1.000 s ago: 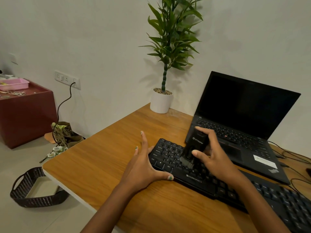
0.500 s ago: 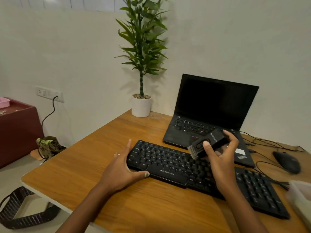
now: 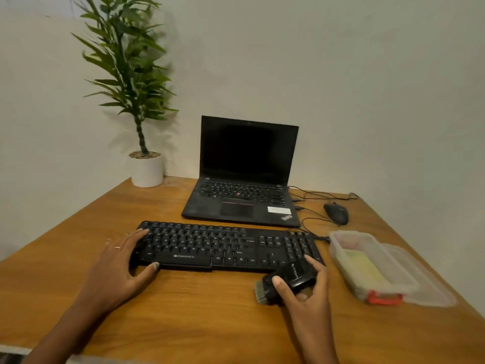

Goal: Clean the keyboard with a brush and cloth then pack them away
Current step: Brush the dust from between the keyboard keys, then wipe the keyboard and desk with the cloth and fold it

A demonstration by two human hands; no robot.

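Note:
A black keyboard lies across the middle of the wooden desk. My left hand rests flat against the keyboard's left end, thumb along its front edge. My right hand grips a black brush just in front of the keyboard's right end, low over the desk, with its bristles pointing left. A clear plastic box with a red clasp sits open at the right, something yellow-green inside; I cannot tell whether that is the cloth.
An open black laptop stands behind the keyboard. A potted plant is at the back left corner. A black mouse and its cables lie behind the box, whose clear lid lies beside it.
My right hand has carried the brush off the keys, right and down to the desk in front of the keyboard. The view has swung right, bringing the plastic box into sight.

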